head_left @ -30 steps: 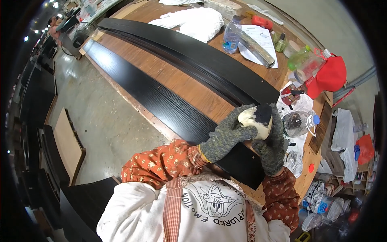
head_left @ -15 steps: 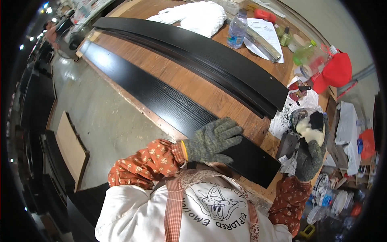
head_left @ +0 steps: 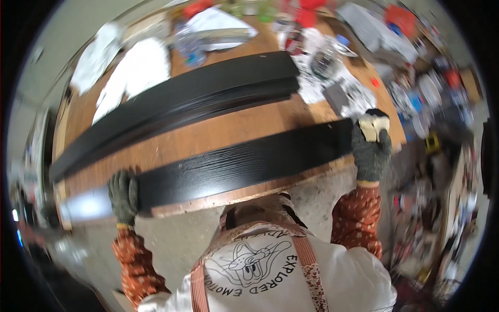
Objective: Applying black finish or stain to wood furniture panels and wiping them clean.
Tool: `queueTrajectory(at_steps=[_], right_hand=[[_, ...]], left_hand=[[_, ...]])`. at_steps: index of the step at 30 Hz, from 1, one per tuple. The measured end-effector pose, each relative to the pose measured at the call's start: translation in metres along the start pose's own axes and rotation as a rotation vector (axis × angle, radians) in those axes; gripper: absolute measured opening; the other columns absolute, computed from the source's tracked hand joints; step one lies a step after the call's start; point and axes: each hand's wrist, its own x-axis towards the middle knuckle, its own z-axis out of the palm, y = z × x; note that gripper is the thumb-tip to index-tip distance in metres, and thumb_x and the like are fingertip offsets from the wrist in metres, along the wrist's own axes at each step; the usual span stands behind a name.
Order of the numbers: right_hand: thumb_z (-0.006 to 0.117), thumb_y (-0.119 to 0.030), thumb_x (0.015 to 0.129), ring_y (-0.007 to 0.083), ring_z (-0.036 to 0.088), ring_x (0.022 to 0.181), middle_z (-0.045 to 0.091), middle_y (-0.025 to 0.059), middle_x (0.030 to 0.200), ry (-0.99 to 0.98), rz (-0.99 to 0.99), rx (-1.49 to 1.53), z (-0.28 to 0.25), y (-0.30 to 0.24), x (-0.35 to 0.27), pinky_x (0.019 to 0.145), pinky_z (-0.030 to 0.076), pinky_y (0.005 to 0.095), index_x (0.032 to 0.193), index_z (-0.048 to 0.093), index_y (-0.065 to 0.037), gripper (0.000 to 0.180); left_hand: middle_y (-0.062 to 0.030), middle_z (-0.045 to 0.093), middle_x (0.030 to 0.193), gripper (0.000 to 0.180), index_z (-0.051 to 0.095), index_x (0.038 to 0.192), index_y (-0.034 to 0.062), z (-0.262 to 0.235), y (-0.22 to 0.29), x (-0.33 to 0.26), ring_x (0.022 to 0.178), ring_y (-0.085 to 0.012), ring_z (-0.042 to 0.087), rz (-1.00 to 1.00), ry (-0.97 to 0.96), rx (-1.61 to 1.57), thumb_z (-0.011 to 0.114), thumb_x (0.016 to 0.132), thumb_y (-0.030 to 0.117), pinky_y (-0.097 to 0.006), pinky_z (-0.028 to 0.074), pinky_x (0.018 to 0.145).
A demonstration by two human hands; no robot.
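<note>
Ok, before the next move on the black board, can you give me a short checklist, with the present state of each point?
1. Left hand flat on the near black board, toward its left end: ok.
2. Right hand at the board's right end, with a pale pad in its grip: ok.
3. Both hands gloved: ok.
4. Board lies flat along the front edge of the wooden table: ok.
5. Second black board lies farther back, apart from the near one: ok.
6. Clutter right beside the right hand: not ok.
</note>
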Motion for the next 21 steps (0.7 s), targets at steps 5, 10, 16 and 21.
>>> queueTrajectory(at_steps=[5,10,16,21], right_hand=[[0.065,-0.012,0.084,0.0341,0.055,0.114,0.057,0.0195,0.120,0.305,-0.298,-0.226,0.013,-0.038,-0.065,0.097,0.047,0.0508,0.125,0.049,0.002,0.047],[0.065,-0.008,0.082,0.0343,0.055,0.113,0.057,0.0196,0.118,0.366,-0.319,-0.122,-0.005,-0.035,-0.079,0.098,0.047,0.0508,0.121,0.050,0.004,0.044],[0.063,-0.005,0.081,0.0263,0.064,0.095,0.062,0.0166,0.108,0.419,-0.375,-0.280,0.000,-0.029,-0.092,0.081,0.058,0.0332,0.116,0.054,0.008,0.038],[0.064,-0.006,0.081,0.0223,0.064,0.089,0.062,0.0150,0.106,0.489,-0.308,-0.557,-0.010,-0.044,-0.113,0.073,0.058,0.0295,0.118,0.054,0.003,0.039]], left_hand=[[-0.0194,0.045,0.139,0.070,0.042,0.138,0.0019,-0.006,0.066,0.024,0.132,-0.0370,0.038,0.387,-0.114,-0.192,0.057,0.087,0.048,-0.053,0.020,0.113],[-0.0251,0.039,0.139,0.097,0.040,0.141,0.0122,-0.018,0.190,0.050,0.131,-0.0445,0.034,0.544,-0.140,-0.249,0.068,0.067,0.068,-0.058,0.024,0.109],[-0.0243,0.037,0.139,0.099,0.039,0.142,0.0152,-0.025,0.211,0.054,0.128,-0.0435,0.036,0.459,-0.272,-0.224,0.079,0.062,0.059,-0.055,0.031,0.106],[-0.0247,0.037,0.139,0.100,0.040,0.140,0.0136,-0.019,0.223,0.055,0.127,-0.0428,0.036,0.423,-0.293,-0.236,0.082,0.059,0.055,-0.055,0.031,0.106]])
